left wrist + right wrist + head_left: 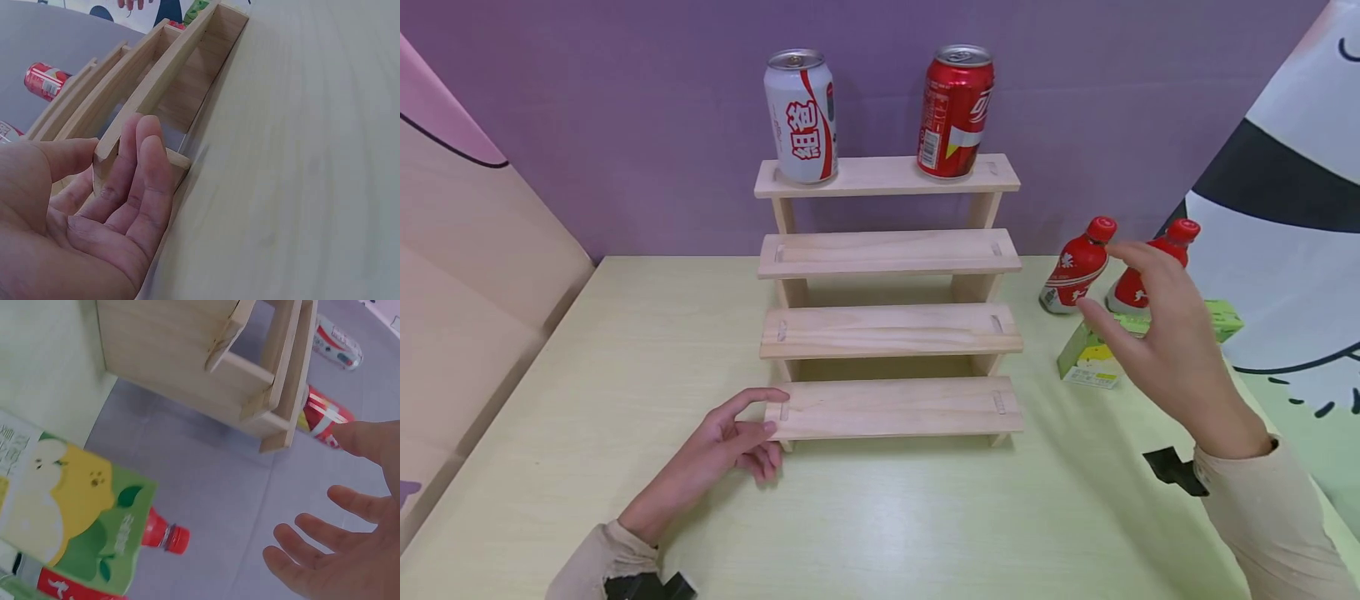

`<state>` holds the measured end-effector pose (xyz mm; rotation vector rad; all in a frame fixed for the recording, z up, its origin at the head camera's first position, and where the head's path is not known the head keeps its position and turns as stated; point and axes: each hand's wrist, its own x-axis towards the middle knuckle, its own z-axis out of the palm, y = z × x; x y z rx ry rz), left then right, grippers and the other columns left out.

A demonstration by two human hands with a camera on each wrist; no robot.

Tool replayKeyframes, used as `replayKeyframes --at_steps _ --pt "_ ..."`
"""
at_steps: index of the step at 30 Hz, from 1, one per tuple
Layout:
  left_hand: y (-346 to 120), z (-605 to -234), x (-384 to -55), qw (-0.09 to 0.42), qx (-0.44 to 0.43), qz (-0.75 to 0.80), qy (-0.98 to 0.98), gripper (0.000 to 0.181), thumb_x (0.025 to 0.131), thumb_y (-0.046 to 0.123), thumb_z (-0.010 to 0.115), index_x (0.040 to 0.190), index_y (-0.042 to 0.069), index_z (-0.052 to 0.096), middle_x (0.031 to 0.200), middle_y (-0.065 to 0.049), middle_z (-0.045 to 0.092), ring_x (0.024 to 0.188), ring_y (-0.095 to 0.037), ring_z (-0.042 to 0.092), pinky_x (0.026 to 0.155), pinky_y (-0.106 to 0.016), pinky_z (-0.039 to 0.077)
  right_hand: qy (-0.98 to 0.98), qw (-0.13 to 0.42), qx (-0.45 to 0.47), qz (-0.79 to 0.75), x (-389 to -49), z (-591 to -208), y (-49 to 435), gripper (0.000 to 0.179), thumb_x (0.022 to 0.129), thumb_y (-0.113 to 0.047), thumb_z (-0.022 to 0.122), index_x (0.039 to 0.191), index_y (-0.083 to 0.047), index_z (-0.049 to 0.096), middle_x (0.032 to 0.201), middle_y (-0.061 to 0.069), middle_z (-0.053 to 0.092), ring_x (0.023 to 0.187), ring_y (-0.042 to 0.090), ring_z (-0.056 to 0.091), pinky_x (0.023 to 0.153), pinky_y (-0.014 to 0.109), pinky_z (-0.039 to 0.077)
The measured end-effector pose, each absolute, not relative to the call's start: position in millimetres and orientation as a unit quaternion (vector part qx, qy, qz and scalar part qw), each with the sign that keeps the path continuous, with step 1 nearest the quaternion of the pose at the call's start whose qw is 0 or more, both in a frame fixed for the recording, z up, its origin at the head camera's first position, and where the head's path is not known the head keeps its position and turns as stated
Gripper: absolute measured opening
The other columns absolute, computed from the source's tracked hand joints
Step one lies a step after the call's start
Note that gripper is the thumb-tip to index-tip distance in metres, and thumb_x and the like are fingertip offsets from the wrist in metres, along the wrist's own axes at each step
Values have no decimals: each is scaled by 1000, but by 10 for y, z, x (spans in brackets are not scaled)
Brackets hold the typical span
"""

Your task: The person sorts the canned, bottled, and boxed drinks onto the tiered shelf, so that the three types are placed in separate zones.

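Note:
A stepped wooden stand [891,408] with several tiers stands on the table against the back wall. My left hand [730,442] pinches the left end of its lowest tier between thumb and fingers, seen close up in the left wrist view. On the top tier are a white can [802,125] at the left and a red can [955,117] at the right. My right hand [1176,358] is raised to the right of the stand, holding nothing, its fingers spread. Around it are a red bottle [1075,271], a second red bottle [1126,292] partly hidden by the hand, and a green-yellow carton [1090,358].
The pale table [880,525] runs up to a purple wall [700,125] behind the stand. A light panel [475,317] closes the left side, and a printed panel [1285,275] stands at the right, close to the bottles and the carton.

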<state>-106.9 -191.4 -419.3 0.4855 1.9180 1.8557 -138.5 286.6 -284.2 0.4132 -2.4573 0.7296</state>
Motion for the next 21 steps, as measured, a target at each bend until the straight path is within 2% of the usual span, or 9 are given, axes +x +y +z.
replayKeyframes --at_steps 5,10,16,21 --pt "-1918 -4193 -1066 214 172 671 689 42 105 17 52 145 12 40 87 -31 66 71 -29 68 66 -44 60 -922 259 131 257 -1410 -2895 2946 63 89 -11 73 146 -7 46 146 18 46 134 37 40 101 67 38" --pt "-1914 -4207 -1065 214 178 672 686 42 106 16 51 146 11 39 86 -30 66 71 -28 67 66 -44 60 -935 232 128 234 -1451 -2965 3023 63 87 -9 75 143 -3 47 140 23 47 127 43 41 97 70 37" --pt "-1897 -4193 -1056 215 172 669 690 42 106 17 51 146 12 39 86 -28 67 71 -28 67 66 -44 60 -959 162 111 203 -1532 -3040 3163 63 86 -14 77 140 -1 47 135 26 47 120 47 41 91 71 39" --pt "-1905 -4185 -1057 214 174 669 690 42 106 16 51 145 11 39 86 -31 65 70 -28 67 65 -44 60 -970 114 107 188 -1595 -3083 3251 65 84 -16 79 138 1 48 138 28 46 122 49 40 94 73 37"
